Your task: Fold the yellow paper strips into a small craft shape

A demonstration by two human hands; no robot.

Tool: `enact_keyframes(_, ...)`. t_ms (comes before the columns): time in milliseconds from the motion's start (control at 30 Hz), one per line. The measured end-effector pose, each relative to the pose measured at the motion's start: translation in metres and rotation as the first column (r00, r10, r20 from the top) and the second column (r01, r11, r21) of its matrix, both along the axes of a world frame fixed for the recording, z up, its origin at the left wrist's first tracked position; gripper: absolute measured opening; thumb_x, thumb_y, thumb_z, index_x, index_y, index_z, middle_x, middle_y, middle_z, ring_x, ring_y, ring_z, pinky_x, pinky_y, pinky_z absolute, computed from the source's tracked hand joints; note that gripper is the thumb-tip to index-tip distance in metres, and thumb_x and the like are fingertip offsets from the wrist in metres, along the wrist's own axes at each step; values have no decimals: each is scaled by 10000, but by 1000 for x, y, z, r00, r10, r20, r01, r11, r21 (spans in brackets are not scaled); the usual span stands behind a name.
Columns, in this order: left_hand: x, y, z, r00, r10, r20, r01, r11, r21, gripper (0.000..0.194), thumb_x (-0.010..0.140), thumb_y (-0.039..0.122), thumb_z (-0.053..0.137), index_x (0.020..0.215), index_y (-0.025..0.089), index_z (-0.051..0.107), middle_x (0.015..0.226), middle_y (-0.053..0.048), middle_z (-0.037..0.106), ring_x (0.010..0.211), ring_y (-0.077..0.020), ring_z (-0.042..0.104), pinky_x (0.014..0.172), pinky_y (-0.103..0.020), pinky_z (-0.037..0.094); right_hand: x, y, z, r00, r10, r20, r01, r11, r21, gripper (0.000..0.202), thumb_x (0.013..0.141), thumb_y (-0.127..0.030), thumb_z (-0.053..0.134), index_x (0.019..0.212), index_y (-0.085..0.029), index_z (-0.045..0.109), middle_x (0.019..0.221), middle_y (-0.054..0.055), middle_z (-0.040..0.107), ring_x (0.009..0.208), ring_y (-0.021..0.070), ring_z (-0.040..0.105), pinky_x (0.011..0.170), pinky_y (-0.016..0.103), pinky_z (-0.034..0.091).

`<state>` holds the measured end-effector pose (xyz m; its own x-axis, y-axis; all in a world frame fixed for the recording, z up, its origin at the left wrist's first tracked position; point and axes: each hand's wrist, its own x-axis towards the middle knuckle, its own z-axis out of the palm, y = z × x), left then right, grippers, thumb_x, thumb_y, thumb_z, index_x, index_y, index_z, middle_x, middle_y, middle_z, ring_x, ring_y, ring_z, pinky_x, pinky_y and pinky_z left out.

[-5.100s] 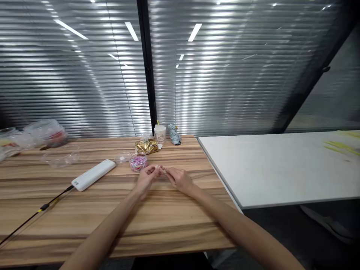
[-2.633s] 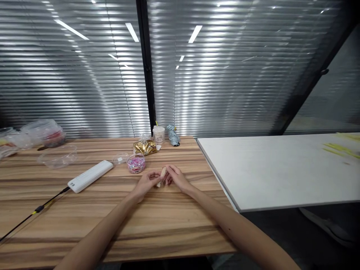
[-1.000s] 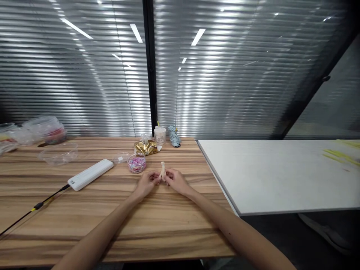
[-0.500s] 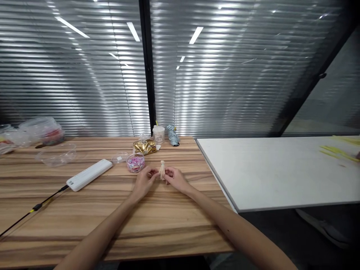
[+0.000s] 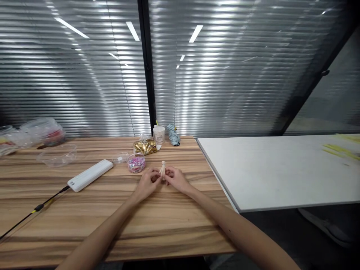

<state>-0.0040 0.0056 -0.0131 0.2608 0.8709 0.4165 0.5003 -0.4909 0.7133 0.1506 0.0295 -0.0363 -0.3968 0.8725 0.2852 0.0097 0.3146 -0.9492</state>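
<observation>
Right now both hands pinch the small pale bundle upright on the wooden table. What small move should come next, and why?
Probably free the right hand and reach to the tub of coloured bands. The left hand also pinches the pale bundle, so it could likely keep it upright alone. The tub stands open just beyond the left hand, and no band is visible on the bundle, though it is small.

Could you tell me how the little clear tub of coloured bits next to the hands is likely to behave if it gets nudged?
The tub looks small and thin-walled, so it is probably light and would slide easily on the smooth wooden table. It seems to stand open, its lid lying beside it, so a sharp push might spill the bits. It looks squat, so tipping seems unlikely.
</observation>
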Motion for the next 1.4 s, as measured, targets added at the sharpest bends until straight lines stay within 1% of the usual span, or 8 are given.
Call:
enact_keyframes(267,-3,3,7,989,130,68,-124,989,-82,161,678,227,508,554,178,598,800,-41,607,790,-185,544,728,-272,397,5,-1,7,878,-375,298,273,903,333,162,706,-146,533,813,-191,646,747,37,633,670,168,531,641,264,396)
enact_keyframes(367,-6,3,12,978,133,161,-108,982,-157,180,691,239,467,610,173,614,797,-40,613,790,-190,541,733,-279,397,6,-1,8,855,-414,313,285,878,384,176,724,-151,519,828,-196,654,773,48,640,697,183,537,649,273,388)
enact_keyframes(533,-4,2,9,969,26,245,24,980,-200,177,696,265,506,601,168,619,849,-48,618,823,-187,544,732,-262,407,6,0,7,900,-347,262,242,901,361,171,753,-189,501,823,-201,657,803,50,654,699,184,557,646,281,411)
enact_keyframes(667,-2,4,5,946,53,321,39,962,-272,248,734,359,503,677,157,634,782,-53,628,740,-176,562,673,-268,435,4,2,4,972,-187,142,168,977,133,182,745,-268,521,834,-176,650,762,46,655,577,155,558,521,256,433)
enact_keyframes(800,-4,8,0,923,82,377,61,933,-353,289,685,384,591,836,141,631,785,-61,654,721,-181,590,679,-301,469,3,6,-1,996,-86,32,86,996,-7,238,712,-325,550,850,-153,637,769,43,650,471,100,516,430,216,414)
enact_keyframes(1033,-3,11,-11,951,-82,299,176,936,-304,314,633,269,641,915,132,636,957,-88,654,830,-201,604,809,-359,457,3,3,3,997,-70,31,70,998,-6,240,716,-312,542,845,-134,636,705,35,641,457,87,517,433,203,419)
enact_keyframes(1233,-3,11,-11,950,-67,305,178,919,-352,217,640,226,620,833,127,608,815,-60,656,735,-177,611,737,-336,480,3,1,6,995,-57,77,54,998,43,235,730,-267,528,887,-137,644,749,47,654,553,118,553,447,200,417)
enact_keyframes(1400,1,7,-7,922,-61,383,207,913,-351,228,649,249,627,832,131,560,778,-47,638,717,-166,606,695,-315,484,3,-1,7,997,-46,60,39,992,122,252,752,-227,502,948,-151,642,878,59,667,731,162,602,639,270,476)
